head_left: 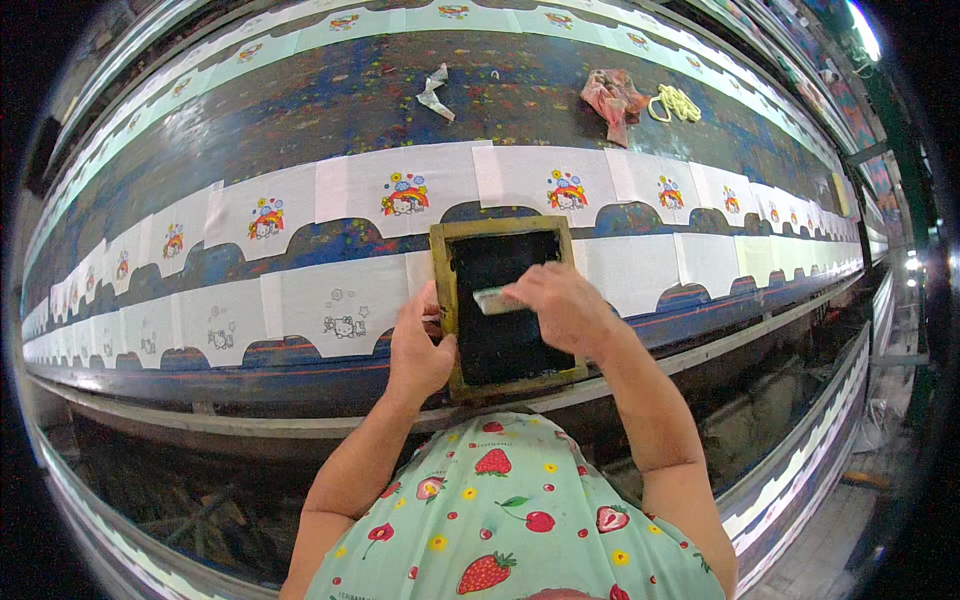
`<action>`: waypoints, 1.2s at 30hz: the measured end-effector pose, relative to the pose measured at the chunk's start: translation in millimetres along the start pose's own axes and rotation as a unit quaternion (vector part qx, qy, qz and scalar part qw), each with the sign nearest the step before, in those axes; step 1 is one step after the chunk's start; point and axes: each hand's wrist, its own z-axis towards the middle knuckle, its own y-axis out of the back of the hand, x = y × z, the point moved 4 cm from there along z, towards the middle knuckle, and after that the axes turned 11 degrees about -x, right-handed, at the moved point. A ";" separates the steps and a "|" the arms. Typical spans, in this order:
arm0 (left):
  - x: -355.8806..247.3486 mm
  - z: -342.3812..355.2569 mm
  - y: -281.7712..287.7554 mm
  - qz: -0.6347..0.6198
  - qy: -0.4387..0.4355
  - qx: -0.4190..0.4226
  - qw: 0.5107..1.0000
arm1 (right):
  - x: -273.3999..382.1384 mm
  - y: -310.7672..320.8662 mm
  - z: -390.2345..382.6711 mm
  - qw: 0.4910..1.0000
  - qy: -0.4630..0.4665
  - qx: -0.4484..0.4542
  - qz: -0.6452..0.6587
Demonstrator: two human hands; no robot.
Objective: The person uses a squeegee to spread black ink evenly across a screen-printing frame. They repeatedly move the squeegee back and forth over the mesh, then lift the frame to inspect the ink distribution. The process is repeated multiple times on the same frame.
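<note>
At the near edge of the long paint-stained blue worktop [330,105], over a white fabric panel: rectangular wooden-framed printing screen with dark mesh [505,305], laid flat.
Small pale squeegee [492,300]: resting on the upper mesh, gripped from the right by the right hand [560,305], fingers closed on it.
Left hand [418,355]: clamped on the left rail of the frame, thumb on top.
Handling, as judged: the frame is best kept pinned flat against the cloth so the print is not smeared; the blade is best drawn with even pressure across the whole mesh, edge kept level.
Adjoining: near row of white fabric panels with grey outline motifs [340,305]; farther row of panels with coloured rainbow motifs [405,190]; crumpled pink rag [615,100], coil of yellow cord [678,102] and scrap of white tape [435,92] on the far side of the worktop.
</note>
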 end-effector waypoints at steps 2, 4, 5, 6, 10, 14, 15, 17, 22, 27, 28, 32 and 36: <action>2.7 1.3 -0.7 -0.013 -0.001 -0.004 1.000 | 19.0 -1.8 -22.3 1.000 0.007 -0.024 0.003; 6.5 -0.1 -1.3 -0.027 0.015 -0.001 1.000 | 38.5 -3.6 -44.1 0.999 0.006 -0.034 -0.005; 9.5 -2.1 -2.5 -0.042 0.043 0.004 0.998 | 46.7 -4.7 -54.2 0.999 -0.001 -0.033 -0.003; 8.0 -4.4 -2.7 -0.036 0.010 -0.010 0.999 | 54.8 -6.1 -64.5 0.999 -0.008 -0.031 -0.002; 5.8 -17.3 -10.8 -0.015 -0.050 -0.066 0.996 | 76.1 -15.9 -91.1 0.998 -0.020 -0.052 -0.011; 2.6 -38.4 -20.4 0.019 -0.130 -0.123 0.984 | 79.1 -23.7 -110.6 0.998 -0.038 -0.047 0.001; 2.8 -41.6 -23.1 0.029 -0.140 -0.130 0.981 | 78.1 -24.6 -116.6 0.998 -0.042 -0.049 0.012; 4.4 -44.0 -26.4 0.034 -0.145 -0.137 0.979 | 71.6 -22.0 -131.3 0.993 -0.064 -0.093 0.022; 0.7 -45.0 -29.1 0.034 -0.129 -0.155 0.979 | 30.3 -21.2 -167.6 0.936 -0.193 -0.280 0.087; -21.9 -51.7 -50.6 0.007 -0.168 -0.179 0.969 | -4.9 -20.1 -207.7 0.897 -0.234 -0.292 0.235; -27.5 -52.9 -61.0 0.006 -0.175 -0.177 0.968 | -12.7 -16.7 -214.6 0.901 -0.232 -0.293 0.218; -55.0 -60.2 -125.9 0.000 -0.191 -0.183 0.965 | -55.7 9.7 -250.7 0.907 -0.222 -0.308 0.184; -78.2 -67.0 -196.3 -0.017 -0.193 -0.186 0.963 | -108.1 35.8 -291.1 0.902 -0.231 -0.313 0.187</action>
